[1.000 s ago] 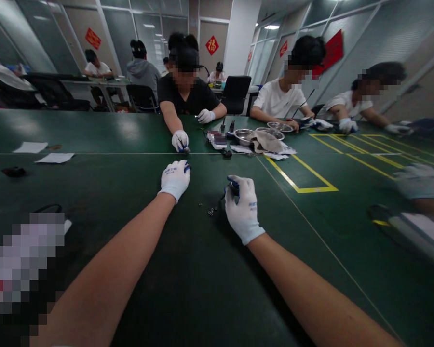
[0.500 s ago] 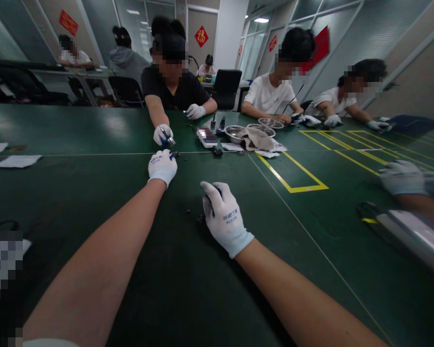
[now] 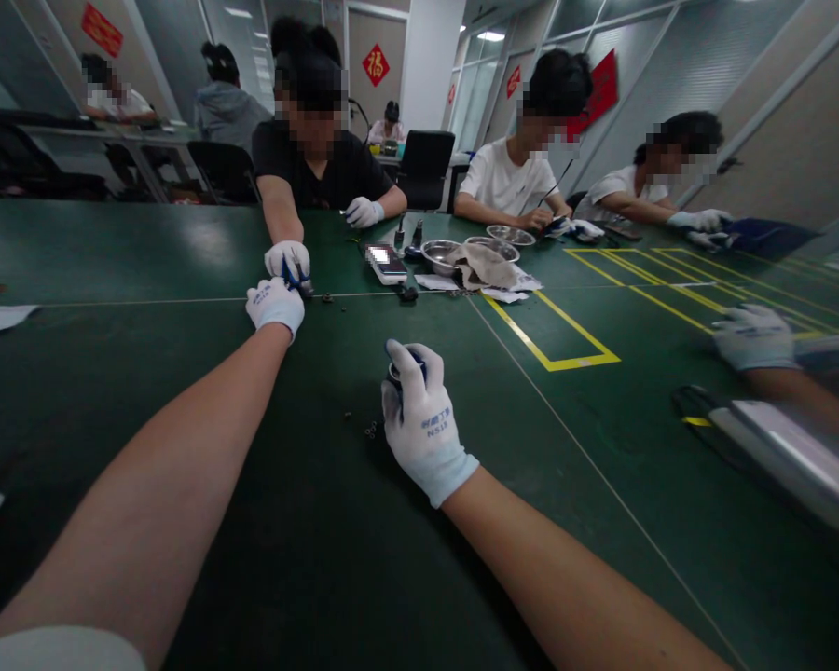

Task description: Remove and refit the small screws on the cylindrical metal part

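My left hand (image 3: 275, 306), in a white glove, reaches across the green table with its fingers curled. It meets the gloved hand of a co-worker (image 3: 288, 259) opposite. A bit of a metal part (image 3: 306, 290) shows between the two hands; my fingertips are hidden. Nearer to me, my right hand (image 3: 419, 419) is curled around a round, dark metal part (image 3: 394, 373), mostly covered by the fingers. Beside it on the table lie several tiny rings (image 3: 371, 430) and a small dark bit (image 3: 348, 415). Small dark pieces (image 3: 327, 298) lie right of my left hand.
Metal bowls (image 3: 439, 255), a grey cloth (image 3: 486, 267) and a device with a lit screen (image 3: 386, 264) stand mid-table. Yellow tape (image 3: 584, 362) marks the right side. Another gloved hand (image 3: 755, 337) and a pale box-like device (image 3: 790, 447) are at the far right. More people sit behind.
My left hand has moved forward and left to meet the co-worker's hand, which held a metal cylinder. The round part in my right hand now shows more. The view has shifted slightly.
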A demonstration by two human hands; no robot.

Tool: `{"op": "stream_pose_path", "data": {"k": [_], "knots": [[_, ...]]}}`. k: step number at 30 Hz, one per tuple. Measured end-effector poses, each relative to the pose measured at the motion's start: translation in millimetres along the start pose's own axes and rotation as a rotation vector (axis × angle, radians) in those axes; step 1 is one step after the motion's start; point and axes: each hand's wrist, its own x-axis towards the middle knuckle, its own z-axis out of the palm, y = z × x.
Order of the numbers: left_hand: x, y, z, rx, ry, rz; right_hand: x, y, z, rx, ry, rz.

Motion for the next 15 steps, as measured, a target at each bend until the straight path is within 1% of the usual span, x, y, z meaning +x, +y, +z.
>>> {"op": "stream_pose_path", "data": {"k": [3,5,9,11,13,14,15], "knots": [[13.5,0.3,3.6,0.009,-0.027,0.013,0.8,-1.0,0.7,0.017,0.02,0.023],[17.8,0.3,4.7,-0.003,-0.021,0.002,1.5,-1.3,0.1,0.027,0.011,0.035],[14.2,-1.0,2.9,-0.064,-0.001,-0.008,2.6,-0.8,-2.0,0.059,-0.019,0.065],[6.8,-1.8,-0.4,-0.096,0.06,-0.036,3.0,-0.1,-2.7,0.074,-0.026,0.076],[-3.8,-1.1,-4.0,-0.111,0.176,-0.042,3.4,0.8,-2.9,0.09,-0.025,0.081],[-9.8,0.4,-5.3,-0.105,0.231,-0.012,3.7,1.2,-2.8,0.099,-0.021,0.082],[-15.9,2.7,-5.9,-0.089,0.273,0.058,3.9,1.7,-2.7,0.107,-0.016,0.085]]}}
